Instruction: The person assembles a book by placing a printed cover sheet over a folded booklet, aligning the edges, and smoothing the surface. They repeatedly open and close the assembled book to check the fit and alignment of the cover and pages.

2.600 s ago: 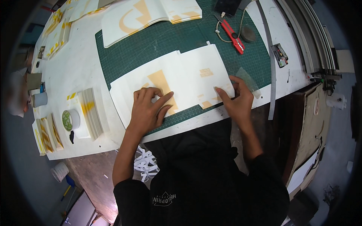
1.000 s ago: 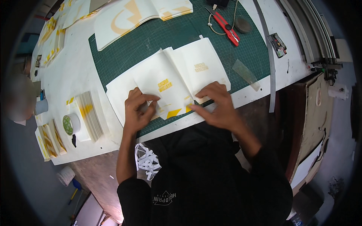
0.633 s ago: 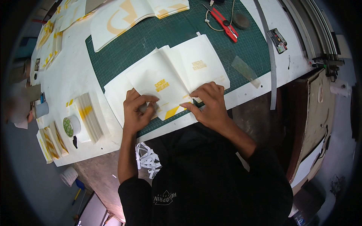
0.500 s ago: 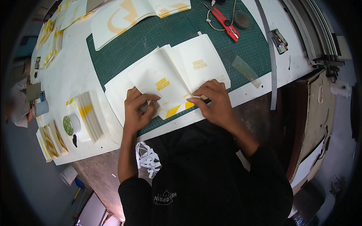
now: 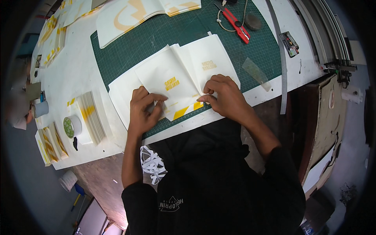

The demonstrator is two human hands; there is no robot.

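Note:
White folded paper sheets [image 5: 154, 76] with yellow print lie spread open on a green cutting mat [image 5: 262, 49] in front of me. A yellow striped band runs along their near edge. My left hand [image 5: 145, 109] is closed at the left part of the near edge, thumb and forefinger pinching the upper sheet. Closer to the centre fold, my right hand [image 5: 225, 96] has its fingers curled, with the thumb and forefinger pressed together on the paper's near edge. Its other fingers are tucked in, and whether they hold anything is hidden.
A red utility knife [image 5: 235, 23] and a dark round object [image 5: 252, 22] lie on the mat's far right. Nearby are a clear strip [image 5: 255, 73] and a long grey strip [image 5: 284, 74]. Printed sheets [image 5: 111, 27] lie beyond. Leftward stand a paper stack [image 5: 94, 121], a round tub [image 5: 72, 126] and a person [image 5: 17, 113].
My right hand has risen slightly, its fingers more curled. A small black item seen under its fingers earlier no longer shows. The left hand has barely moved on the paper.

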